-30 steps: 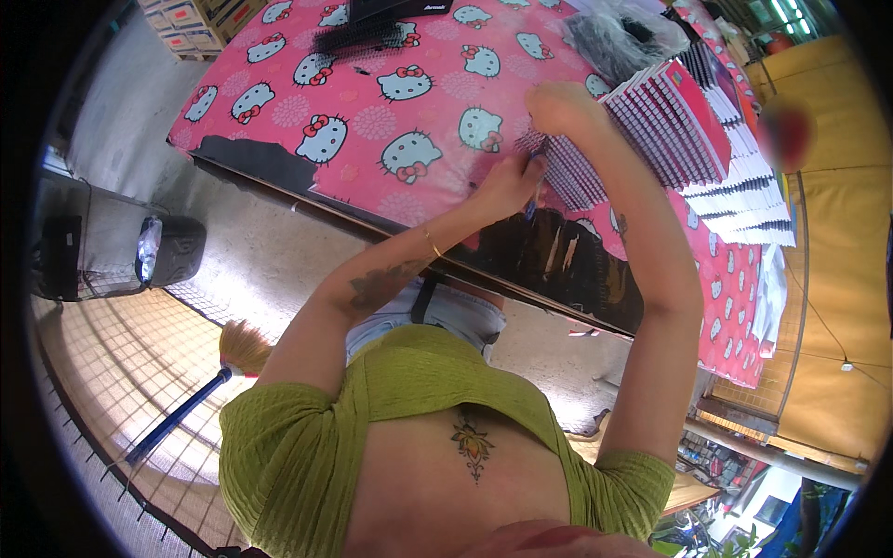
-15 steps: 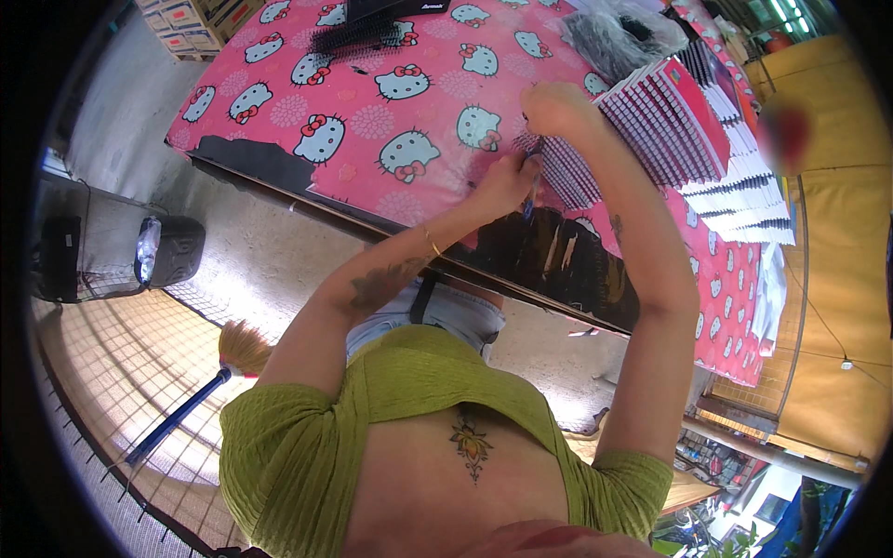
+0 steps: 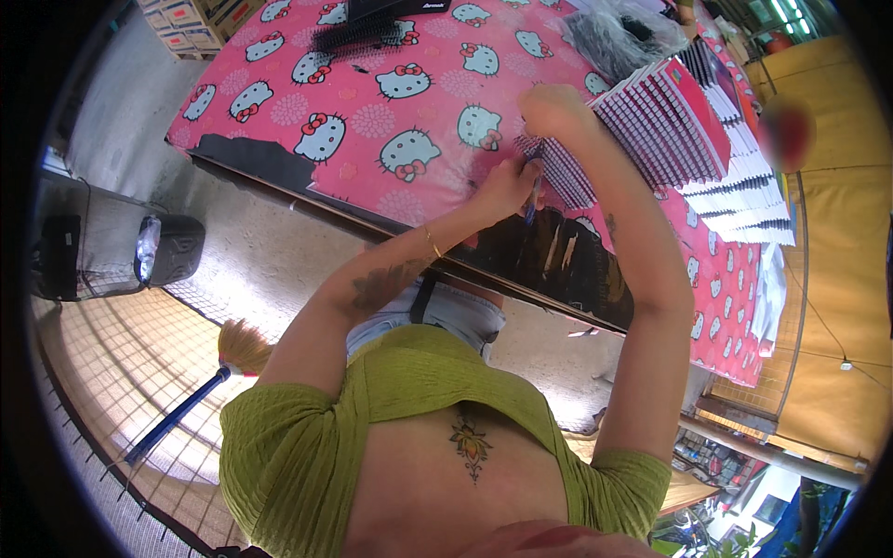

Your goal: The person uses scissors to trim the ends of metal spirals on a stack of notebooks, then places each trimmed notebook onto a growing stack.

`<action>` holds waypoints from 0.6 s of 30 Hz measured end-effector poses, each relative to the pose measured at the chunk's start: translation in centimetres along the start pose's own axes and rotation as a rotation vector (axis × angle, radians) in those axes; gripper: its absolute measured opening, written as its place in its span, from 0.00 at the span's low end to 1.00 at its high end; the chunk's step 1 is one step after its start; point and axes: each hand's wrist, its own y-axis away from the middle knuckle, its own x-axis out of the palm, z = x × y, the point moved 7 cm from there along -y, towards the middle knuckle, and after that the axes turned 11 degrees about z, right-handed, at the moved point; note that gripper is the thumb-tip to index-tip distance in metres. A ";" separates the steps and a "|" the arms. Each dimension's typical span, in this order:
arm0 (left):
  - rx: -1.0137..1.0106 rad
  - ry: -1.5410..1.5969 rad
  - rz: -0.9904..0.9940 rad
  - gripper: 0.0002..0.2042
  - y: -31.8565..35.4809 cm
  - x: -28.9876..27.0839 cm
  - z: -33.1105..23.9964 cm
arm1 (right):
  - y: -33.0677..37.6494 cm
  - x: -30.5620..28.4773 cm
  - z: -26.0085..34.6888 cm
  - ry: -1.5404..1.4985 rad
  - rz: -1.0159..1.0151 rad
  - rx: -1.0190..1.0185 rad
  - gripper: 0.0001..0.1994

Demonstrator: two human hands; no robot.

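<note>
My left hand (image 3: pixel 508 189) is closed round a slim blue-handled tool (image 3: pixel 531 210) at the near edge of the table. Its exact kind is hidden by the fingers. Just right of it, wire-bound notebooks (image 3: pixel 566 174) lie with their coil spines facing up. My right hand (image 3: pixel 555 112) bends over the far end of these notebooks, fingers curled down against them. The wrist covers part of the spines, and the fingertips are mostly out of sight.
A leaning row of red-covered spiral notebooks (image 3: pixel 662 126) stands on the right, beside white-edged stacks (image 3: pixel 741 191). Beyond lies a clear plastic bag (image 3: pixel 625 42). Loose black binding coils (image 3: pixel 356 37) rest far left on the pink table cover (image 3: pixel 372 163). A broom (image 3: pixel 244 346) stands lower left.
My right forearm and elbow have shifted slightly left, the wrist tilting a little. My left hand stays nearly in place, still around the blue-handled tool.
</note>
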 end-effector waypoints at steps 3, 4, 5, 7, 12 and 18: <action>-0.005 -0.028 -0.002 0.17 -0.2 -0.1 -0.5 | -0.3 0.3 -0.1 0.003 0.014 0.012 0.12; -0.010 -0.052 0.007 0.17 -0.2 0.0 -0.6 | -0.4 0.5 -0.2 0.006 0.020 0.021 0.12; -0.015 -0.076 0.016 0.17 -0.1 0.1 -0.7 | -0.5 0.6 -0.3 0.004 0.010 0.021 0.12; -0.035 -0.042 0.036 0.17 0.0 0.0 0.0 | -0.6 1.0 -0.3 -0.001 -0.008 0.018 0.12; -0.113 0.059 0.058 0.17 0.2 0.1 1.6 | -1.4 1.4 0.1 -0.003 0.013 0.009 0.11; -0.045 0.001 0.037 0.16 -0.6 -0.3 0.8 | -1.7 1.8 0.0 0.020 0.013 -0.017 0.11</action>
